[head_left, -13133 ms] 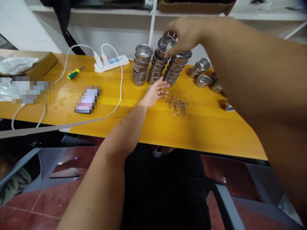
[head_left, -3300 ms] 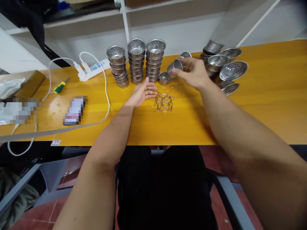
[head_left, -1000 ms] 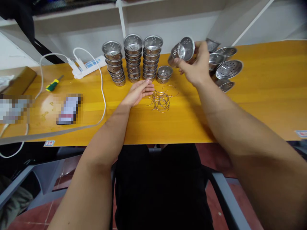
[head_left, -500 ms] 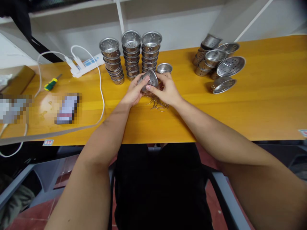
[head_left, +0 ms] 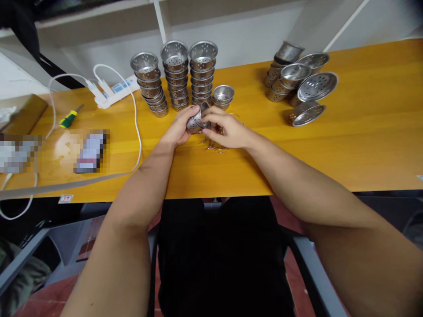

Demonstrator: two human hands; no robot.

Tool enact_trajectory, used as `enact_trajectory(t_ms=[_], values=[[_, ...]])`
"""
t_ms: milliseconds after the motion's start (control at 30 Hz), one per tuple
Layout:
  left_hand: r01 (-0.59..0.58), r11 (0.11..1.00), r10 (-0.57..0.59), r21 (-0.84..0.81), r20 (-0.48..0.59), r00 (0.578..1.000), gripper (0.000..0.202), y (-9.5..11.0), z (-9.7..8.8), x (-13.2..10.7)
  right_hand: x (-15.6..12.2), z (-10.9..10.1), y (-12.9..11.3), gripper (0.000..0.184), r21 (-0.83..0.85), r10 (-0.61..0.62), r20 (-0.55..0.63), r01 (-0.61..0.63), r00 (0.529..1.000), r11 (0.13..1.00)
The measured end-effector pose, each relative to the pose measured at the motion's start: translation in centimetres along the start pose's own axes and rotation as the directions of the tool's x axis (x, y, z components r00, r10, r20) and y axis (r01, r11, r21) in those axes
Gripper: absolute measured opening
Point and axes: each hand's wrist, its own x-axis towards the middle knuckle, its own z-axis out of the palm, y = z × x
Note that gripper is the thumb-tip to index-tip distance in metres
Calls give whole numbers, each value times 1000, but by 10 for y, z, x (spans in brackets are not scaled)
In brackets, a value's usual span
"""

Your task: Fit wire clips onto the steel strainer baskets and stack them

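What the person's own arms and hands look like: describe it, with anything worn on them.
The left arm and right arm are bare, with no sleeve in view. The left hand and right hand wear no gloves, and no watch or bracelet shows. Some fingers are partly hidden, so rings cannot be fully ruled out. Black clothing covers the lap.

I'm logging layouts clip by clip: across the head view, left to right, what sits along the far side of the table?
Brown box, yellow-green screwdriver, white power strip, left cup stack, middle cup stack, right cup stack, short cup stack, tilted cup cluster.
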Motion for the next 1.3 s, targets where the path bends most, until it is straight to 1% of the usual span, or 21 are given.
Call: enact_trajectory(t_ms=[67, 133, 233, 400, 533, 633, 767, 933, 1033, 1100, 1167, 1233, 1267, 1300], values=[[13, 999, -14, 32, 31, 999, 59, 1, -1, -1, 0, -1, -1, 51, 4, 10, -15, -10, 1000, 1000], [20, 998, -23, 60, 47, 999, 57, 4, -1, -3, 0, -3, -1, 55, 29, 34, -49, -33, 998, 999], [3, 997, -7, 79, 57, 998, 58, 8, 2, -6, 2, -5, -3, 63, 60, 66, -100, -60, 993, 996], [-3, 997, -4, 81, 88, 996, 66, 13, 8, -10, 6, -6, -4, 76, 29, 6, -145, -2, 989, 1000], [-2, 997, -5, 73, 90, 996, 67, 13, 7, -8, 8, -5, 1, 77, 37, 6, -171, 0, 985, 999], [-7, 997, 0, 79, 88, 996, 68, 10, 4, -4, 10, -3, 5, 81, 48, 32, -199, -22, 980, 999], [25, 995, -30, 101, 48, 998, 70, 8, 4, -4, 13, -4, -1, 91, 85, 102, -239, -84, 966, 993], [81, 995, -79, 63, -33, 996, 68, 12, 9, -7, 13, -16, -17, 100, 176, 225, -233, -187, 946, 967], [62, 998, -59, 28, -93, 994, 68, 13, 5, -1, 9, -23, -19, 99, 139, 263, -243, -235, 934, 962], [32, 999, -30, 10, -133, 991, 70, 11, -1, 6, 6, -23, -16, 95, 63, 253, -205, -245, 945, 967], [5, 1000, -5, 4, -156, 988, 72, 7, -6, 11, 2, -21, -10, 89, -1, 242, -109, -244, 964, 970], [-3, 1000, 4, 9, -151, 989, 71, 5, -9, 13, -1, -18, -3, 85, -31, 245, -1, -245, 970, 969], [-6, 1000, 8, 15, -147, 989, 69, 4, -9, 13, -2, -16, 0, 83, -39, 247, 26, -246, 969, 968], [-5, 1000, 8, 22, -137, 991, 67, 4, -8, 11, -3, -15, 3, 82, -44, 247, 24, -246, 969, 968]])
